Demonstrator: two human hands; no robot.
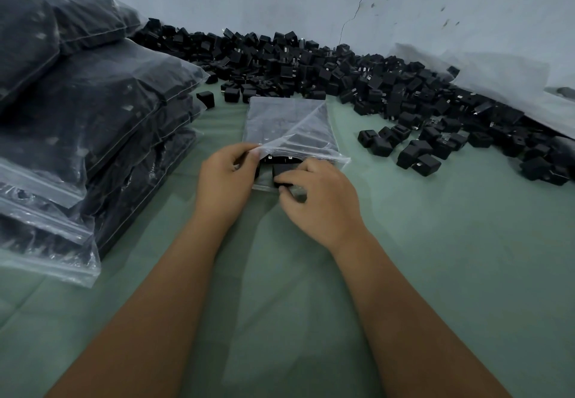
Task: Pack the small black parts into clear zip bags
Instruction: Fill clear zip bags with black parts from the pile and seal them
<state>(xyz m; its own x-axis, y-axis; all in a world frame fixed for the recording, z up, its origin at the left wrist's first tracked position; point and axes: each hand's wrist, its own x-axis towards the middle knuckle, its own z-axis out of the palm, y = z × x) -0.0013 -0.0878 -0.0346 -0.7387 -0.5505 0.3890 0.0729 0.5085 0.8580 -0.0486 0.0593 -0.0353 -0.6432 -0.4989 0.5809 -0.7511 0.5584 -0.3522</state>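
At bag mouth point(281, 161) | left hand point(225, 179) fingers pinch lip | right hand point(320, 195) fingers apparently grip black part point(281, 173)

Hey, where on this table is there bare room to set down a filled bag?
Bare green cloth lies right of the right hand, bordered behind by loose black parts. A narrower strip sits between the bag stack and the open bag that the left hand holds. Crowded: the parts pile along the wall.
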